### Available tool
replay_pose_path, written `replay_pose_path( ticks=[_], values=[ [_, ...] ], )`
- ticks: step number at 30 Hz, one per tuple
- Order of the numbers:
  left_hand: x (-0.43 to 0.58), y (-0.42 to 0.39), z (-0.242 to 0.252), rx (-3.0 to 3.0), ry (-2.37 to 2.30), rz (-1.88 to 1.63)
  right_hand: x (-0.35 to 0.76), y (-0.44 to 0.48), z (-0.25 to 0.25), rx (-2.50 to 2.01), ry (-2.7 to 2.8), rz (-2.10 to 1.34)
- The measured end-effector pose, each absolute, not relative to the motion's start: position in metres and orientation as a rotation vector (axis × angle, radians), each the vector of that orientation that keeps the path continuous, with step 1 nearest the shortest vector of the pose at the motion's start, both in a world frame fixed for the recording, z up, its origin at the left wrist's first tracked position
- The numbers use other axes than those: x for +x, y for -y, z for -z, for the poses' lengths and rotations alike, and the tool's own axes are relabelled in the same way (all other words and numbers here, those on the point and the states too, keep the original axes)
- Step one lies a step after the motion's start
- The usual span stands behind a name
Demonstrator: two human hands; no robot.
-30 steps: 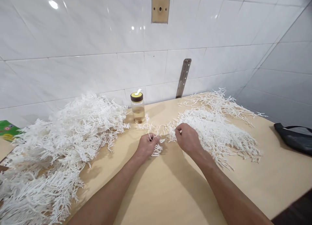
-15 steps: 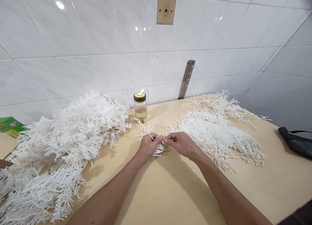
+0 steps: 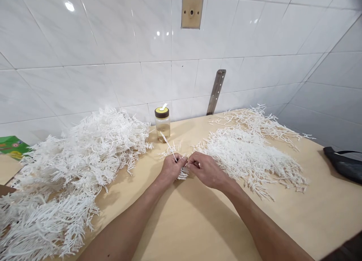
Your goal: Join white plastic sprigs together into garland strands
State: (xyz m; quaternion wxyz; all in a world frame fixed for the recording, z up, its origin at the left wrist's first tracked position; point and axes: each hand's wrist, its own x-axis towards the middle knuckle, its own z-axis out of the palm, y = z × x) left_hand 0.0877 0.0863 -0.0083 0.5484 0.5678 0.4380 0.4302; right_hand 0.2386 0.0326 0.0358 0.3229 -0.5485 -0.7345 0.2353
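My left hand [image 3: 171,168] is closed on a small bunch of white plastic sprigs [image 3: 170,149] whose tips stick up and out past the fingers. My right hand [image 3: 206,171] is pinched right against the left, its fingertips on the same bunch. Both hands rest low over the pale wooden table [image 3: 198,223], midway between two heaps. A big fluffy heap of white sprigs [image 3: 70,170] lies to the left, and a flatter heap [image 3: 249,151] to the right.
A small glass jar [image 3: 162,123] with a brown lid stands by the tiled wall behind my hands. A metal strip [image 3: 216,91] leans on the wall. A green packet [image 3: 11,146] is at far left, a black bag [image 3: 343,166] at far right.
My right hand left the right heap and came over to meet my left hand. The sprigs in my left hand now stand more upright.
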Motion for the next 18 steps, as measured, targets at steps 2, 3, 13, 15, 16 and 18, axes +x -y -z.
replay_pose_path(
  ticks=[2, 3, 13, 15, 16, 18],
  values=[
    [0.088, -0.089, 0.007, 1.301, -1.060, -1.049, 0.235, -0.030, -0.039, -1.336, 1.981, -0.646],
    [0.087, -0.090, 0.006, 1.287, -1.071, -1.059, 0.234, -0.029, -0.040, -1.311, 1.979, -0.665],
    [0.080, -0.088, 0.003, 1.354, -1.006, -0.980, 0.272, -0.047, -0.025, -1.798, 1.572, -0.217],
    [0.081, -0.088, 0.002, 1.369, -1.012, -0.973, 0.274, -0.046, -0.025, -1.770, 1.616, -0.202],
    [0.081, -0.088, 0.002, 1.368, -1.012, -0.968, 0.272, -0.045, -0.026, -1.744, 1.645, -0.268],
    [0.082, -0.087, 0.002, 1.350, -1.004, -0.962, 0.265, -0.042, -0.029, -1.686, 1.692, -0.462]
  ],
)
